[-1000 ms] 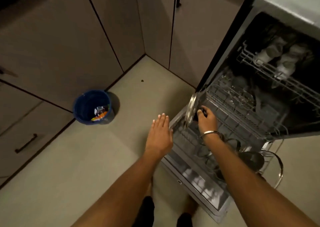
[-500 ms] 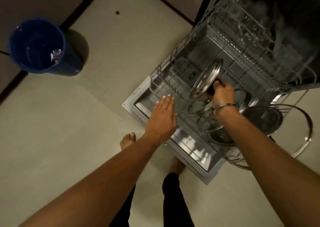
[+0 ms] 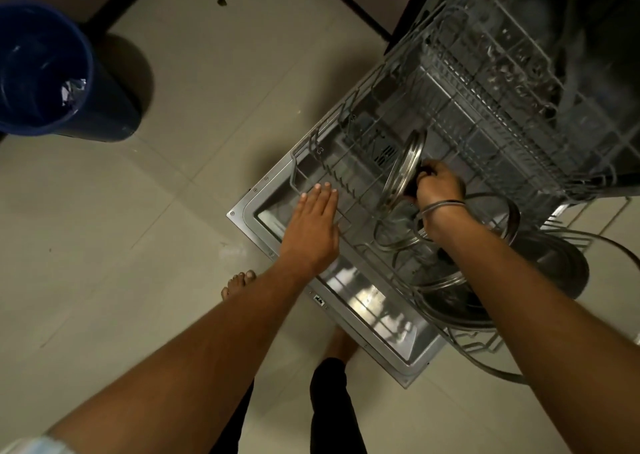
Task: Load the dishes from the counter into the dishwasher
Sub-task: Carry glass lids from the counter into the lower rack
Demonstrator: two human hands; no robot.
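The step in hand looks like seating a pot lid (image 3: 403, 173) in the lower rack (image 3: 346, 162) of the dishwasher. The right hand (image 3: 438, 185) has its fingers curled round the lid's dark knob and holds the lid on edge, nearly upright, its lower rim down among the rack's tines. The left hand (image 3: 313, 228) is flat, fingers straight and together, holding nothing; it hovers over the near left part of the rack and the open dishwasher door (image 3: 363, 297), and whether it touches the wires I cannot tell.

The next move probably calls for easing the lid's rim into a gap between two tines so that it stands by itself, then loosening the fingers from the knob without tipping it.

The lid is round, with a bright metal band about what seems a glass disc. The rack is a grid of thin grey coated wire with short upright prongs. Other round lids and pans (image 3: 554, 270), dark and metal-rimmed, already lie in the rack's near right part under the right forearm. The door's inner face is brushed steel that catches the light. A thin metal bangle (image 3: 440, 206) circles the right wrist. A blue plastic bucket (image 3: 52, 72) stands on the pale tiled floor, well apart.
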